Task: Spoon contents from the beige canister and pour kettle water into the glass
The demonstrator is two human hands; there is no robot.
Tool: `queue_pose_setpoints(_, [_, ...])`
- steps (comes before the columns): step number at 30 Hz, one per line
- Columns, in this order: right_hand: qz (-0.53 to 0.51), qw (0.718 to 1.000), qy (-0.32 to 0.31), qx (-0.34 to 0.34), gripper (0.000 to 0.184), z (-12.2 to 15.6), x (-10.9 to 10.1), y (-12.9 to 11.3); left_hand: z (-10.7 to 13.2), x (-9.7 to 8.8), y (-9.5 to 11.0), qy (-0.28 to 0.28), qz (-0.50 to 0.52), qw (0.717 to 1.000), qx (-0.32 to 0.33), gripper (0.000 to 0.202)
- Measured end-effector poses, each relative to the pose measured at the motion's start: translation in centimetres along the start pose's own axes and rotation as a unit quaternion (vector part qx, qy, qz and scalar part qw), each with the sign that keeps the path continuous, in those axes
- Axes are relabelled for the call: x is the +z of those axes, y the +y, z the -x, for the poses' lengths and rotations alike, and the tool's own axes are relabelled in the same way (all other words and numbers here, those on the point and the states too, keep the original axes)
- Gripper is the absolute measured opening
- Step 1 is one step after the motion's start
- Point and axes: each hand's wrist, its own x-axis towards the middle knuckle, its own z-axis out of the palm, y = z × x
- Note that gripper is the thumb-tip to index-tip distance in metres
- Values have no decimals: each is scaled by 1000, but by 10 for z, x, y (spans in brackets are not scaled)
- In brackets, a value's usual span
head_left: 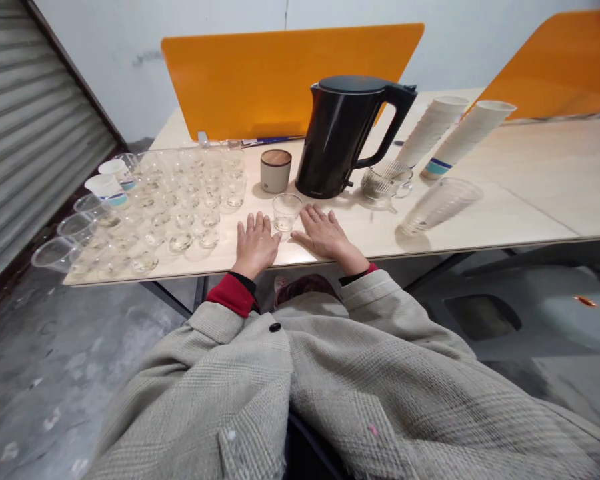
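Both hands lay flat and empty on the table [480, 200], palms down, fingers spread and gripping nothing. The left hand [255, 243] rested just left of a small clear plastic cup [286, 211]; the right hand [324, 235] lay just right of it, its fingertips close to the cup's base, though contact could not be told. The cup stood upright near the table's front edge. Behind it stood a round canister with a wooden lid [275, 171] and a black electric kettle [347, 135]. Rows of clear cups [180, 200] filled the table's left side. Right of the kettle sat a glass mug [384, 180], a stack of clear cups [437, 205] and two leaning stacks of paper cups [453, 137].
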Motion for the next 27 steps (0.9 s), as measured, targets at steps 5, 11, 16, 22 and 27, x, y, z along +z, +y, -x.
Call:
queue_pose_setpoints(5, [-12, 1000, -4, 4, 83, -1, 0, 0, -1, 2, -1, 7, 4, 1000, 3, 73])
queue_pose_setpoints(11, [-12, 1000, 0, 5, 84, -2, 0, 0, -2, 5, -3, 16, 9, 1000, 5, 71])
queue_pose_setpoints(16, [-13, 1000, -6, 13, 86, -2, -1, -1, -3, 4, -3, 13, 12, 1000, 3, 72])
queue_pose_setpoints(22, [-6, 1000, -13, 16, 87, -1, -3, -2, -3, 4, -2, 9, 14, 1000, 3, 73])
queue_pose_setpoints(27, [0, 1000, -3, 14, 79, -2, 0, -1, -5, 7, -4, 11, 10, 1000, 3, 71])
